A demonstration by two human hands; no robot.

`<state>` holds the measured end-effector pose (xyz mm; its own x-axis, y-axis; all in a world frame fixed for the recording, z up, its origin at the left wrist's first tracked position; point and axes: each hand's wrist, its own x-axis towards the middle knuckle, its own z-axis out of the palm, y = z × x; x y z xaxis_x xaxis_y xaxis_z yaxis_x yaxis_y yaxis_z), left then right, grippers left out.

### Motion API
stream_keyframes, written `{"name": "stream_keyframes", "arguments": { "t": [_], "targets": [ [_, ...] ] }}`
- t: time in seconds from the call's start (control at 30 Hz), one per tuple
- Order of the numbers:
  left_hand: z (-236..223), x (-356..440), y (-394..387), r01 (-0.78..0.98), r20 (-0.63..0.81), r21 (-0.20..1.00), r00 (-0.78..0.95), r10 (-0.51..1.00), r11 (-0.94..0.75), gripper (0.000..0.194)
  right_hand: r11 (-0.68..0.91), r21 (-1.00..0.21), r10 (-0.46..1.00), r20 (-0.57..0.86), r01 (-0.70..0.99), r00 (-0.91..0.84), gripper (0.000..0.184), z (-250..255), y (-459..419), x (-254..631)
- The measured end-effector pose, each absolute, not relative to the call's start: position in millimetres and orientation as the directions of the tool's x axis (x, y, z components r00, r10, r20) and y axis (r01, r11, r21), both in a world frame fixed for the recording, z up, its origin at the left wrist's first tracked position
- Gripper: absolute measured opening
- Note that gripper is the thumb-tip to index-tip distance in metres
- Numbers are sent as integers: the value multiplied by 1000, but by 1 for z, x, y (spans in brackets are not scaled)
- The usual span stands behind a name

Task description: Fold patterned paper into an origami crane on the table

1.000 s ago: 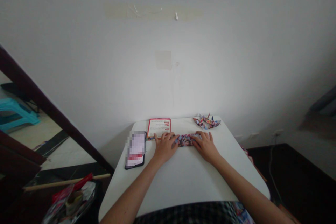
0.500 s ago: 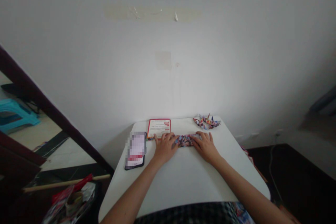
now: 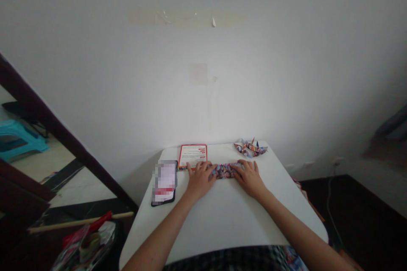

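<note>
A narrow folded strip of colourful printed paper (image 3: pixel 225 171) lies flat on the white table, level between both my hands. My left hand (image 3: pixel 201 178) rests on its left end with the fingers spread. Its outer fingers reach over the near edge of the booklet. At the strip's right end, my right hand (image 3: pixel 249 177) presses down with fingers stretched out and apart. Both ends of the paper are partly hidden under the fingers.
A red-bordered booklet (image 3: pixel 193 155) lies at the table's back. Folded paper cranes (image 3: pixel 251 148) sit at back right. A phone (image 3: pixel 164 183), partly pixelated, lies left on the white table (image 3: pixel 229 224). A dark-framed mirror (image 3: pixel 63 125) leans at left, above a bag of odds and ends (image 3: pixel 90 243).
Hardly anything differs. Both hands stay at the two ends of the paper strip, and the whole view has shifted very slightly.
</note>
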<state>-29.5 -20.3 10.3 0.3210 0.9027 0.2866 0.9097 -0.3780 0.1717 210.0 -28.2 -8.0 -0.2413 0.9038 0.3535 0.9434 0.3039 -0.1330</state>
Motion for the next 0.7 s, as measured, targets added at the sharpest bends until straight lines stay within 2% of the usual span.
{"name": "stream_keyframes", "arguments": {
  "t": [0.37, 0.7],
  "targets": [
    [8, -33, -22, 922, 313, 128, 312, 897, -365, 40, 282, -136, 912, 346, 950, -221, 38, -5, -31, 209],
    [8, -40, -13, 832, 244, 117, 504, 828, -542, 38, 277, -146, 922, 320, 950, -220, 38, -8, -29, 209]
  ]
}}
